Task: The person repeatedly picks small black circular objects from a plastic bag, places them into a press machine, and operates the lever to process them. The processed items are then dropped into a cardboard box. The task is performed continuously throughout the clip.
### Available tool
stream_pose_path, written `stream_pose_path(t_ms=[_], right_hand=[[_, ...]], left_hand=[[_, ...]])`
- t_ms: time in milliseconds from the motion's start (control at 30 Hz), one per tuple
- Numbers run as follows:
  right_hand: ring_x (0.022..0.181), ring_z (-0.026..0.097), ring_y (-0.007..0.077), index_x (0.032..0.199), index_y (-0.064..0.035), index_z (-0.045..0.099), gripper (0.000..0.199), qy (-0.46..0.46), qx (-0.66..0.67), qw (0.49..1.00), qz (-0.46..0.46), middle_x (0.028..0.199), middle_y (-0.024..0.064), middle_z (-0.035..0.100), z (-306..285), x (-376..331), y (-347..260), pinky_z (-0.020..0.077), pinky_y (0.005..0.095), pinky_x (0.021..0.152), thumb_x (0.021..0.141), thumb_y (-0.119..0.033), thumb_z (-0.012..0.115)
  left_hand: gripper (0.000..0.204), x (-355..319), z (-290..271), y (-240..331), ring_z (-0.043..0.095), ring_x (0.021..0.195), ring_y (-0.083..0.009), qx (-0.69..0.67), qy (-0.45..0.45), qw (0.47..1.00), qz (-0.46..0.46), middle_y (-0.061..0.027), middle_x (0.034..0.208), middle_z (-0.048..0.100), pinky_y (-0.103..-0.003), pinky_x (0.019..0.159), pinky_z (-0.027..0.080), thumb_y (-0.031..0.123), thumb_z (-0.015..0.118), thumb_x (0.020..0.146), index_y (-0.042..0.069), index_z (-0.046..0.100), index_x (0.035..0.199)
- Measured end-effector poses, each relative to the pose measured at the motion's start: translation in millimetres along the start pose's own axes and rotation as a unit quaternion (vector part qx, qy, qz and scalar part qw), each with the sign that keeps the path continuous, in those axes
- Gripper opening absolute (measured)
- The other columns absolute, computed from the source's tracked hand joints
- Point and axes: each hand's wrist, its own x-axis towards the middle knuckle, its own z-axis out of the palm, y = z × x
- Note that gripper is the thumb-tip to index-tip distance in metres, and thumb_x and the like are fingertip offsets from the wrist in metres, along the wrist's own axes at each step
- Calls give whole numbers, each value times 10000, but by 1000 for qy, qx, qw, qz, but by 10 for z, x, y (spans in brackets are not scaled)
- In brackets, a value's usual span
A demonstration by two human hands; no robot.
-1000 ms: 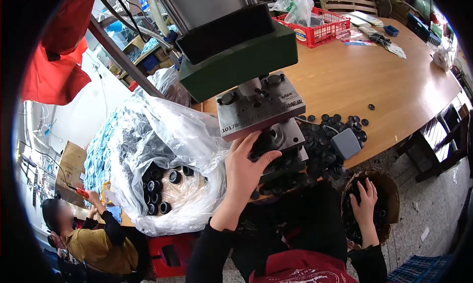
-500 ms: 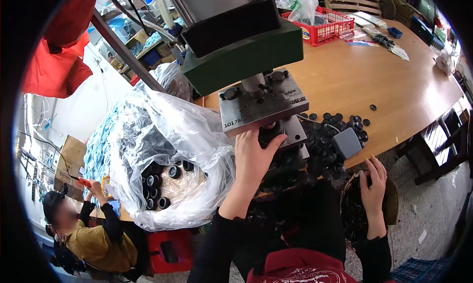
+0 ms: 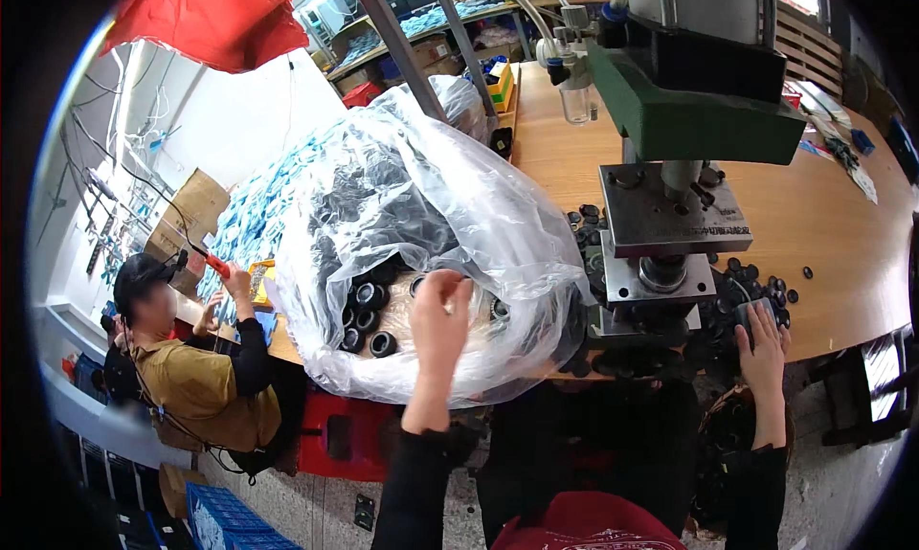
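Observation:
My left hand [image 3: 440, 335] is over the mouth of a clear plastic bag [image 3: 517, 215]. Its fingers are curled in, and what they hold, if anything, is hidden. Beside the fingertips shows a black ring-shaped part, with several black wheel-like rings [image 3: 368, 318] lying in the bag. My right hand [image 3: 763, 349] rests flat, fingers stretched out, on a small grey box [image 3: 754, 311] at the table edge. Between my hands stands a green press [image 3: 699, 110]. Its steel upper die plate [image 3: 670, 210] sits above a lower die [image 3: 661, 274], with a gap between.
Black discs [image 3: 756, 287] lie heaped around the press on the wooden table [image 3: 842, 263]. Below my right hand is a basket [image 3: 718, 435] of dark pieces. A co-worker [image 3: 201, 378] sits at the left, near a pile of light blue pieces [image 3: 258, 205]. A red stool [image 3: 345, 435] stands below the bag.
My left hand has left the press die and moved left over the bag. My right hand has risen from above the basket onto the grey box. The view has turned left.

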Motion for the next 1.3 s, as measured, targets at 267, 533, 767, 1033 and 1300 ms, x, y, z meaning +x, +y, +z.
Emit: stream_pose_path(t_ms=[267,533,767,1033,1300], right_hand=[[1238,509,229,1317,-66,572,407,216,157,958,-106,1372,105,551,-307,-170,-581,259,365,1060,964,-266,572],[1105,551,248,1114,-72,639,448,240,254,928,-128,1128,100,623,-662,156,-1703,277,380,977,809,-380,751],[1062,550,265,1016,-94,651,409,243,262,928,-105,1006,66,618,-540,421,-1894,288,408,963,737,-352,801],[1155,473,303,1212,-76,591,586,216,303,924,-83,1183,119,556,-311,-258,-1209,286,427,1023,721,-318,802],[1330,328,381,1445,-118,387,791,6,62,960,272,1408,178,408,440,-1795,861,225,524,1087,801,-396,753]], left_hand=[[486,471,-228,-1249,594,1001,-365,302,-99,948,-12,-177,1015,639,-419,860,489,253,809,715,58,611,1113],[522,-13,-495,-155,562,904,-109,-304,-140,935,-119,-23,1095,453,-252,809,488,-52,705,762,22,504,1238],[594,-318,-388,734,593,1038,-146,-422,-280,846,-168,-88,1131,603,-274,910,481,-68,720,766,-18,525,1324],[527,-177,448,1303,600,1000,-164,-267,-288,919,33,-110,1188,557,-274,833,500,87,755,819,-37,549,1288],[459,-161,994,1558,650,898,-302,-170,-192,959,122,-139,1008,689,-374,799,503,243,818,744,35,653,1119]])
